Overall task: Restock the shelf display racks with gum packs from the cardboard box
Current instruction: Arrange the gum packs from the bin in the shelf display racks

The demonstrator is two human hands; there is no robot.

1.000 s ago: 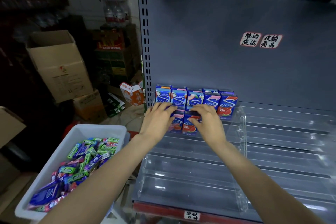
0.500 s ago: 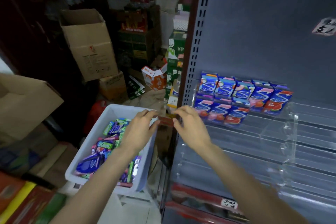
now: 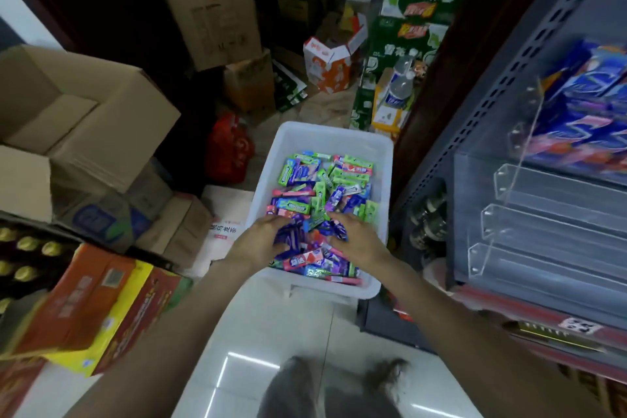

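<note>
Both hands in white bin (image 3: 383, 159) of gum packs (image 3: 325, 187); left hand (image 3: 263, 241) and right hand (image 3: 356, 239) lie palm-down, fingers buried among packs; grip cannot be told.

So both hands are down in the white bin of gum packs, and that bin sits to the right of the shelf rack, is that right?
Not quite. The head view shows the white bin to the left of the shelf rack, not the right. The rest holds: the left hand and right hand are both down among the gum packs.
</note>
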